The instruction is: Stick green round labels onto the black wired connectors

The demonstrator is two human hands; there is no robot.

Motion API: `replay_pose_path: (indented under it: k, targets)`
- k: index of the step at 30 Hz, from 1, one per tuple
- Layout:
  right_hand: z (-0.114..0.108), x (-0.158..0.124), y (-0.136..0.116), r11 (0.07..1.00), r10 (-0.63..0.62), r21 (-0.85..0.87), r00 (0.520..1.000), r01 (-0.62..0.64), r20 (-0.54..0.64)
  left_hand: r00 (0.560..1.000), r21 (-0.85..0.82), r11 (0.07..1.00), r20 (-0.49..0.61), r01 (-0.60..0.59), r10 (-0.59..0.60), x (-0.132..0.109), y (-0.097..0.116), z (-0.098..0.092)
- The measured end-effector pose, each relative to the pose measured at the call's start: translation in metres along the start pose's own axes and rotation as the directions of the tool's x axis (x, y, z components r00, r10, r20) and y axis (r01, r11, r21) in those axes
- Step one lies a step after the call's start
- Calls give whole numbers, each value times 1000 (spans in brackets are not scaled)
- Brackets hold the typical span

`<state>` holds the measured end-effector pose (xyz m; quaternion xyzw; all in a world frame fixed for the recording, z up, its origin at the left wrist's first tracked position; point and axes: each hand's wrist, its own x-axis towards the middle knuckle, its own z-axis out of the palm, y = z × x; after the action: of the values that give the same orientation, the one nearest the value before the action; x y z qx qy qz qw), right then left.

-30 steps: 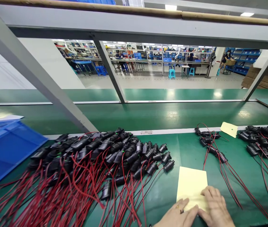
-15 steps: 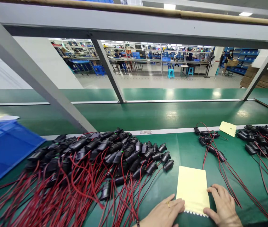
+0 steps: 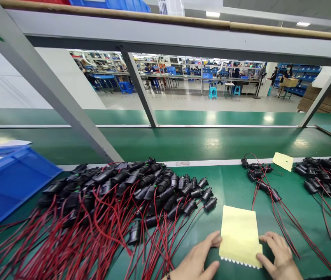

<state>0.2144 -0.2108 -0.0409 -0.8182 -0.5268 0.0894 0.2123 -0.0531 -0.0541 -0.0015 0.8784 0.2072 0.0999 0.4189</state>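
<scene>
A pale yellow sheet (image 3: 239,233) with a scalloped white lower edge lies on the green bench top (image 3: 229,186) right in front of me. My left hand (image 3: 198,259) rests at the sheet's left edge, fingers stretched out and touching it. My right hand (image 3: 279,256) sits at the sheet's lower right corner, fingers curled, thumb on the corner. A big pile of black cylindrical parts with red and black wires (image 3: 118,202) spreads to the left of the sheet.
A small bunch of the same wired parts (image 3: 260,179) lies right of the sheet, a larger heap (image 3: 325,177) at the far right. A small yellow slip (image 3: 282,160) lies between them. A blue bin (image 3: 7,182) stands left. A grey slanted frame post (image 3: 51,93) rises behind the pile.
Both hands have drawn apart from the sheet's lower middle to its left edge and right corner. The scalloped lower edge of the sheet now shows.
</scene>
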Motion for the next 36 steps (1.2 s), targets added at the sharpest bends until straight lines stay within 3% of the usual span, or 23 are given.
replay_pose_path:
  k: [8,11,14,17,20,22,24,27,30,33,36]
  targets:
    - [-17,9,-11,943,-141,325,972,75,186,990,-112,987,-66,119,-127,17,-3,10]
    - [-31,5,-15,901,-121,434,967,13,224,988,-196,970,-27,141,-149,20,-4,6]
    - [-52,2,-26,810,-64,580,970,-88,236,995,-326,942,-32,80,-95,20,4,-4]
    - [-75,3,-41,615,48,763,975,-198,215,995,-468,884,-85,5,-51,19,19,-11]
    - [-91,15,-52,307,218,904,946,-298,239,994,-634,773,-99,-28,-45,22,29,-10]
    - [-93,28,-56,120,266,937,920,-329,289,995,-739,674,-73,-14,-60,26,32,-4]
    - [-90,42,-57,25,285,950,913,-312,292,992,-805,593,-61,18,-113,32,32,3]
    - [-73,66,-55,81,315,964,925,-251,214,964,-814,576,-91,73,-250,40,25,10]
    - [-49,87,-48,211,351,953,927,-219,136,922,-641,760,-222,107,-317,41,7,12]
    - [-25,106,-39,299,376,931,922,-209,86,910,-245,969,-390,43,-139,37,-12,16]
    - [-8,118,-28,404,388,895,921,-192,22,936,22,999,-348,-46,51,34,-18,27]
